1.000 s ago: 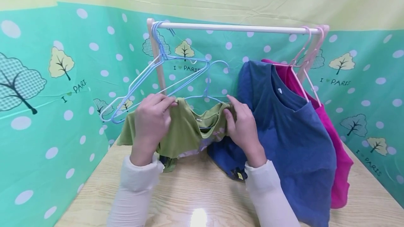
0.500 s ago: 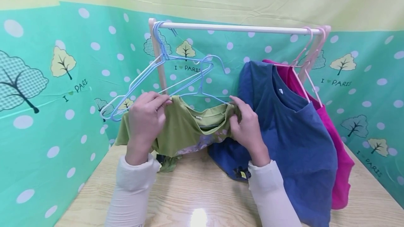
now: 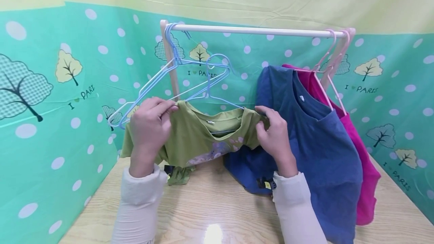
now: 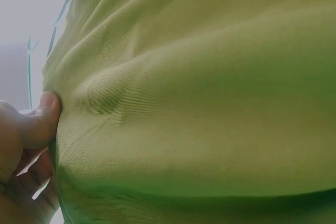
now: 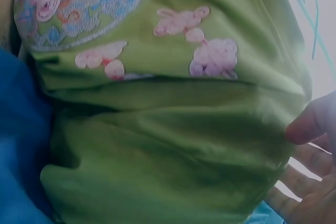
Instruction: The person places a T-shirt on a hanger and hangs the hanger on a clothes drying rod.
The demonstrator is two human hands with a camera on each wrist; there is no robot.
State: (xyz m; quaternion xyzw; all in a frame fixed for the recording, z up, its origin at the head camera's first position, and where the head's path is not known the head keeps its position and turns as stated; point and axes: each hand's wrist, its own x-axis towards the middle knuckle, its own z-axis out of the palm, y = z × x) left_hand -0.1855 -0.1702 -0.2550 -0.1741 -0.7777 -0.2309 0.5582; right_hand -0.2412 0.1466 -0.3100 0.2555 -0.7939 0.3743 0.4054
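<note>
Both hands spread a green T-shirt (image 3: 207, 144) with a printed front above the table in the head view. A light blue hanger (image 3: 208, 86) stands up through its neckline, hook to the top and off the rail; its lower part is hidden inside the shirt. My left hand (image 3: 150, 125) pinches the shoulder on the left, and in the left wrist view its thumb (image 4: 48, 111) presses on the fabric edge. At the opposite shoulder, my right hand (image 3: 274, 134) pinches the cloth between thumb and fingers. Pink printed figures show on the shirt (image 5: 173, 98) in the right wrist view.
A rack with a white rail (image 3: 254, 30) stands behind. Several blue and white hangers (image 3: 149, 82) hang at its left end. A navy T-shirt (image 3: 322, 153) and a magenta shirt (image 3: 367, 187) hang on pink hangers at the right, close to my right arm. The wooden table (image 3: 217, 206) lies below.
My hands have moved apart, stretching the shirt's shoulders wider and flatter. The hanger's hook has shifted left and turned, and the neckline sits more level.
</note>
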